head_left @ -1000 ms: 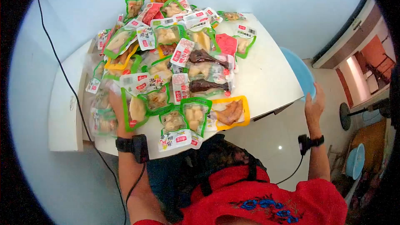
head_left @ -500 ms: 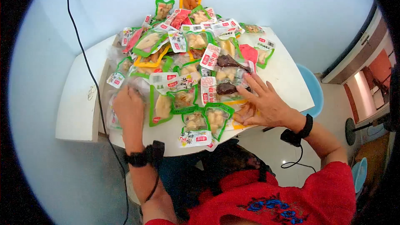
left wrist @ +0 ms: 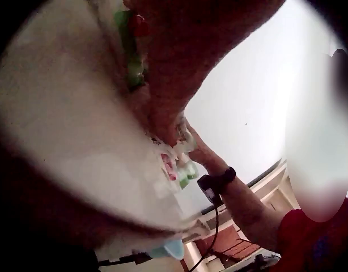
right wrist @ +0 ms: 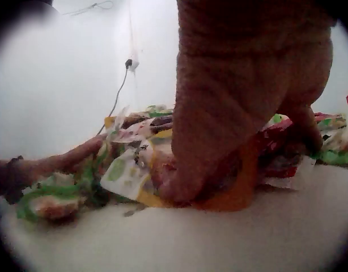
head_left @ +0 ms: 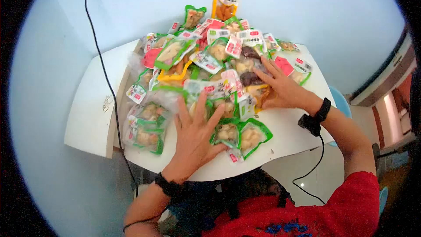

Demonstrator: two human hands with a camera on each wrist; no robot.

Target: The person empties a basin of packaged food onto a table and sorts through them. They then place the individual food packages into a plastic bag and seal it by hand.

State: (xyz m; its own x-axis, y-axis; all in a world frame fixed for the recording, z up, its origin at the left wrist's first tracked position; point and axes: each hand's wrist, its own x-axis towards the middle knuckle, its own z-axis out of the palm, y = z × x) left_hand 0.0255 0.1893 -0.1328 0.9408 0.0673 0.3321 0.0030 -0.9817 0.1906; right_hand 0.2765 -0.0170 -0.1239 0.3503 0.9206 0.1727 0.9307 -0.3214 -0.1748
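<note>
A heap of sealed food packets covers much of the white table [head_left: 289, 138]. The left hand [head_left: 195, 138] lies with spread fingers on the packets at the near side, its thumb beside a green-edged packet [head_left: 227, 132]. The right hand [head_left: 285, 90], fingers extended, presses on packets at the right of the heap, over a yellow-edged packet [head_left: 258, 92] and dark drumsticks [head_left: 251, 78]. In the right wrist view, the right hand [right wrist: 219, 113] rests against the yellow-edged packet [right wrist: 236, 190]. The left wrist view shows the left hand [left wrist: 174, 62] dark and close, packets [left wrist: 177, 164] beyond it.
Another green-edged packet [head_left: 252, 138] lies near the table's front edge. Clear packets [head_left: 147, 136] lie at the left. A black cable [head_left: 105, 70] hangs in front of the white side panel [head_left: 94, 101]. A blue basin [head_left: 341, 103] stands beyond the right edge.
The left hand has moved right and spread its fingers over the packets. The right hand came from beside the basin onto the heap, and the right-hand packets have shifted inward and away from the front edge.
</note>
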